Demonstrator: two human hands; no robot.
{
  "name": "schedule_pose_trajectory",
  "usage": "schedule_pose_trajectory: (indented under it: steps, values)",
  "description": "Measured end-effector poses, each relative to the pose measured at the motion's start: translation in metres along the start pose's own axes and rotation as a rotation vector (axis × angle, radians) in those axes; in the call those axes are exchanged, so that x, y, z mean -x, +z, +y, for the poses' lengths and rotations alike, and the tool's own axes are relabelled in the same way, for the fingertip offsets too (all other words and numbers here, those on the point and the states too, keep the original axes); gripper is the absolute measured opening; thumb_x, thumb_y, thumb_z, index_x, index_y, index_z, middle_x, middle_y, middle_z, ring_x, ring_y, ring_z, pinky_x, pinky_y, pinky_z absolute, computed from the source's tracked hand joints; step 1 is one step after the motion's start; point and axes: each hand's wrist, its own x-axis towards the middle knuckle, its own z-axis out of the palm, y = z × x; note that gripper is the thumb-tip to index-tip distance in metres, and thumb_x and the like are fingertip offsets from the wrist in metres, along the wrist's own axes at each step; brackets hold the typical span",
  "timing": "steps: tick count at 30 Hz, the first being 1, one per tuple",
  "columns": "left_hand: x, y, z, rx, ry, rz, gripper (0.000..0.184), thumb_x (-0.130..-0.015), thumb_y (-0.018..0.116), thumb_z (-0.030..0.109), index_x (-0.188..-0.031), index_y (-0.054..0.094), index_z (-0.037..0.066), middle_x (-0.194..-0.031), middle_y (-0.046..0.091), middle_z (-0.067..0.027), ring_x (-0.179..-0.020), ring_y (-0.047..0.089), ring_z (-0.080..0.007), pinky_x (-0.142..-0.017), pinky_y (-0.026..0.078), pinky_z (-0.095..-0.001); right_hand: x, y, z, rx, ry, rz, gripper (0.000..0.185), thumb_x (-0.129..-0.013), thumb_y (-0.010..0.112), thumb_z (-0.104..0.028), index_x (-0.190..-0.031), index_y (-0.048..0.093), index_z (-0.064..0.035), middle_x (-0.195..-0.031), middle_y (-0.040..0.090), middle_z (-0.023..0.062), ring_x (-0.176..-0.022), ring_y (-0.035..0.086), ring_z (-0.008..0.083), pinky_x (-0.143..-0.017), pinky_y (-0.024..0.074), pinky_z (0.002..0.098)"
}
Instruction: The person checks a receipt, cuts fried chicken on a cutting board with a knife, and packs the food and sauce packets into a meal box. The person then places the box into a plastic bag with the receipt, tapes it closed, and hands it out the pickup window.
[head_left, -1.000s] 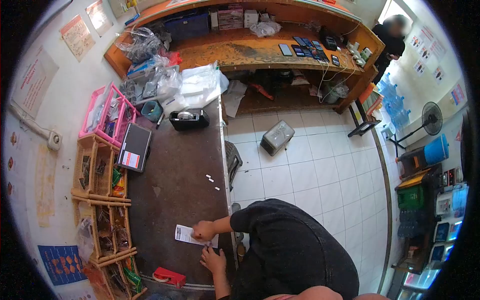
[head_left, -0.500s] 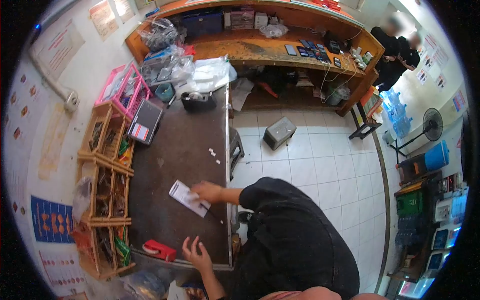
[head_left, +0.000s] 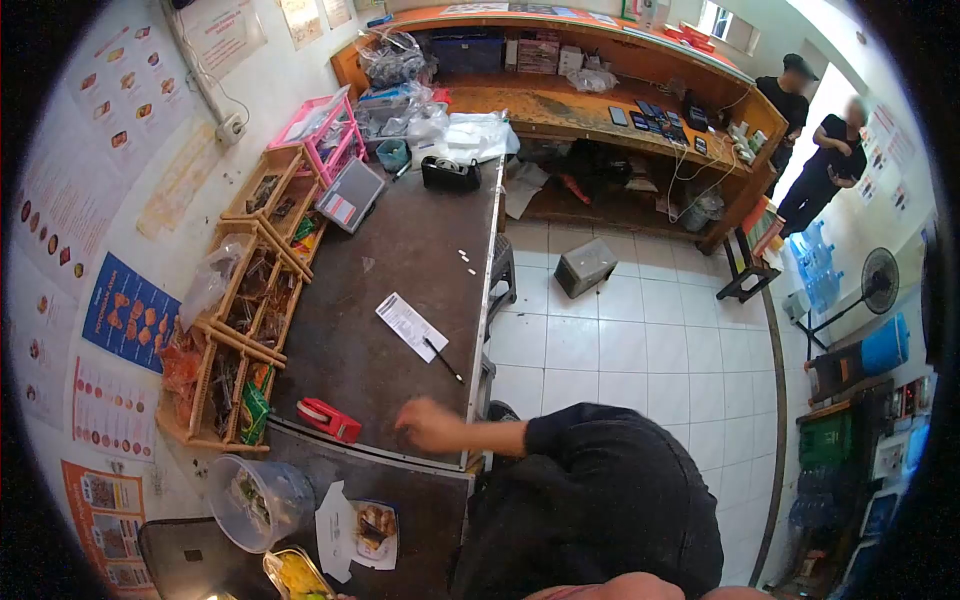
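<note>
My right hand point(head_left: 432, 426) is above the dark tabletop near its front corner, a little blurred, with loosely bent fingers and nothing visible in them. Beyond it lies a printed paper slip point(head_left: 408, 325), with a black pen point(head_left: 443, 359) across its near end. A red tape dispenser point(head_left: 329, 420) sits to the left of the hand. Closer to me, an open white food box point(head_left: 393, 558) holds browned food pieces. At the bottom edge is a foil tray of yellow food point(head_left: 299, 577). My left hand is out of view.
A clear plastic tub point(head_left: 262, 505) stands left of the food box. Wooden racks of packets point(head_left: 262, 290) line the wall side. A black hole-like desk box point(head_left: 451, 174) and a pink basket point(head_left: 318, 135) stand farther back. Two people in black point(head_left: 830, 160) stand by the doorway.
My right hand has left the paper slip and moved toward me. My left hand has gone out of view. The view has tipped nearer, bringing in the food box, tub and foil tray.
</note>
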Motion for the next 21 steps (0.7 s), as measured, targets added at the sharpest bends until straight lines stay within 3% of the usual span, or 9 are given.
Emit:
schedule_pose_trajectory:
  steps: [1, 2, 5, 7, 10, 11, 13, 19, 21]
  values:
    - [0.002, -0.007, -0.001, 0.065, 0.019, -0.269, 0.076, -0.1, 0.025, 0.07, -0.149, 0.048, 0.017, -0.151, 0.047, -0.0181, -0.137, 0.042, -0.0437, -0.114, 0.017, -0.0697, 0.003, 0.034, -0.023, -0.053, -0.043, -0.064, 0.032, -0.077, 0.067, -0.004, -0.109, 0.066, -0.0061, -0.122, 0.059, 0.0161, -0.12, 0.052, 0.0364, -0.104, 0.0427, 0.0451]
    - [-0.009, 0.009, -0.012, 0.068, 0.02, -0.269, 0.076, -0.1, 0.025, 0.07, -0.149, 0.048, 0.017, -0.151, 0.047, -0.0181, -0.137, 0.042, -0.0437, -0.114, 0.017, -0.0697, 0.005, 0.066, -0.043, -0.117, -0.092, -0.16, 0.035, -0.081, 0.066, -0.005, -0.115, 0.064, -0.0067, -0.131, 0.054, 0.0162, -0.126, 0.048, 0.0351, -0.105, 0.0429, 0.0444]
    - [-0.032, 0.059, -0.028, 0.092, -0.057, 0.101, 0.073, -0.102, 0.028, 0.065, -0.144, 0.052, 0.011, -0.146, 0.051, -0.0216, -0.135, 0.043, -0.0439, -0.113, 0.023, -0.0674, 0.006, 0.124, -0.115, -0.16, -0.269, -0.432, 0.041, -0.084, 0.065, -0.007, -0.124, 0.058, -0.0073, -0.144, 0.045, 0.0161, -0.135, 0.041, 0.0354, -0.104, 0.0425, 0.05]
    - [-0.022, 0.064, -0.017, 0.024, 0.046, 0.714, 0.07, -0.104, 0.031, 0.06, -0.138, 0.057, 0.004, -0.138, 0.056, -0.025, -0.13, 0.05, -0.0422, -0.11, 0.032, -0.0621, 0.002, 0.152, -0.142, -0.157, -0.262, -0.563, 0.045, -0.084, 0.065, -0.009, -0.128, 0.055, -0.0077, -0.149, 0.04, 0.0168, -0.139, 0.038, 0.0362, -0.105, 0.0415, 0.0523]
    - [-0.055, 0.078, -0.027, -0.077, 0.184, 0.878, 0.069, -0.104, 0.035, 0.057, -0.132, 0.061, 0.0, -0.133, 0.058, -0.0273, -0.124, 0.053, -0.0428, -0.108, 0.036, -0.0594, 0.002, 0.207, -0.159, -0.08, -0.43, -0.562, 0.06, -0.086, 0.068, -0.013, -0.141, 0.046, -0.0101, -0.155, 0.034, 0.0177, -0.143, 0.033, 0.0363, -0.107, 0.0374, 0.0561]
    - [-0.064, 0.071, -0.031, -0.084, 0.182, 0.882, 0.069, -0.104, 0.035, 0.057, -0.132, 0.061, 0.0, -0.133, 0.058, -0.0273, -0.124, 0.053, -0.0428, -0.108, 0.036, -0.0594, 0.0, 0.216, -0.165, -0.036, -0.455, -0.541, 0.065, -0.088, 0.068, -0.017, -0.146, 0.04, -0.012, -0.157, 0.031, 0.0179, -0.145, 0.03, 0.0358, -0.107, 0.0355, 0.0573]
    - [-0.081, 0.063, -0.037, -0.024, 0.327, 0.414, 0.068, -0.105, 0.035, 0.056, -0.136, 0.058, 0.0, -0.133, 0.059, -0.0257, -0.119, 0.055, -0.0442, -0.106, 0.039, -0.0567, -0.007, 0.231, -0.174, 0.007, -0.48, -0.517, 0.07, -0.09, 0.068, -0.021, -0.151, 0.034, -0.0139, -0.159, 0.028, 0.0182, -0.146, 0.028, 0.0353, -0.108, 0.0336, 0.0584]
    - [-0.066, 0.074, -0.036, 0.067, 0.368, 0.451, 0.06, -0.105, 0.043, 0.049, -0.132, 0.061, -0.001, -0.13, 0.061, -0.0244, -0.115, 0.058, -0.0436, -0.098, 0.044, -0.0571, -0.037, 0.237, -0.194, -0.027, -0.426, -0.265, 0.062, -0.1, 0.054, -0.04, -0.153, 0.037, -0.0152, -0.159, 0.03, 0.0162, -0.147, 0.027, 0.0338, -0.118, 0.0149, 0.0658]
    - [-0.059, 0.075, -0.039, 0.092, 0.371, 0.479, 0.059, -0.105, 0.043, 0.048, -0.135, 0.058, -0.001, -0.132, 0.059, -0.0247, -0.117, 0.056, -0.0435, -0.099, 0.043, -0.0567, -0.05, 0.228, -0.199, 0.027, -0.39, -0.589, 0.051, -0.101, 0.05, -0.04, -0.146, 0.05, -0.0153, -0.156, 0.037, 0.0134, -0.144, 0.033, 0.0341, -0.118, 0.0082, 0.0698]
